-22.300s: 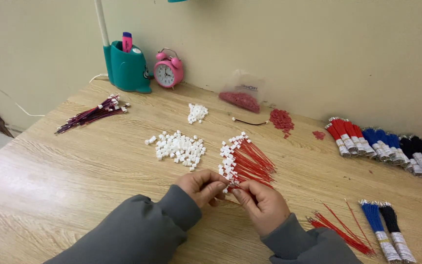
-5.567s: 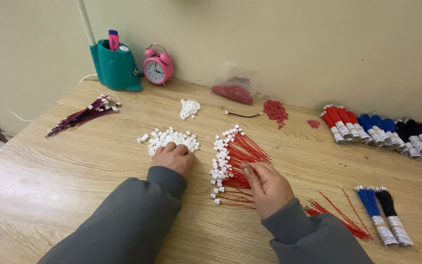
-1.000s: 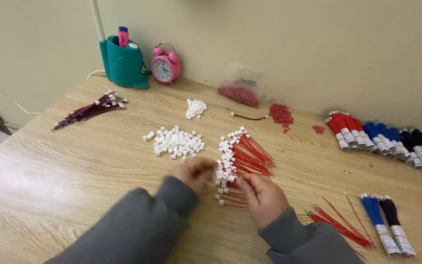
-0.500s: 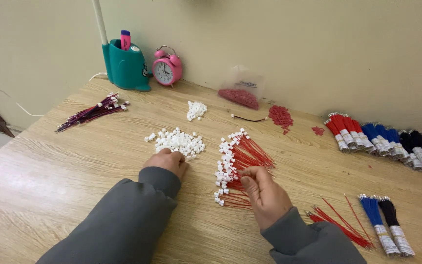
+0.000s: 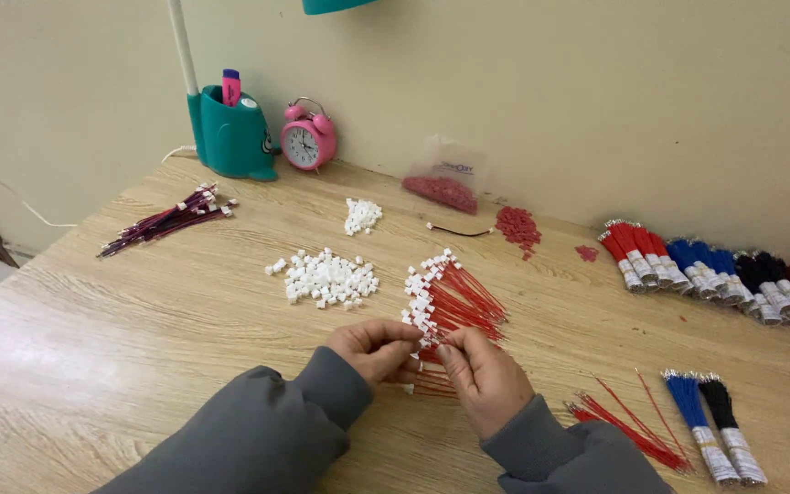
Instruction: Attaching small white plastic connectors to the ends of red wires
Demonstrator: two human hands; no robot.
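Note:
My left hand and my right hand meet at the near end of a fanned pile of red wires with white connectors. The fingertips of both hands pinch together on something small there, a white connector and a red wire end, mostly hidden by the fingers. A pile of loose white connectors lies just beyond my left hand. Loose red wires lie to the right of my right hand.
A smaller heap of white connectors, a bag of red parts, loose red parts, bundles of red, blue and black wires, two more bundles, dark wires, a teal lamp base and a pink clock sit on the wooden table.
My left hand was at the loose white connector pile half a second ago; it has come back to meet my right hand at the red wire pile.

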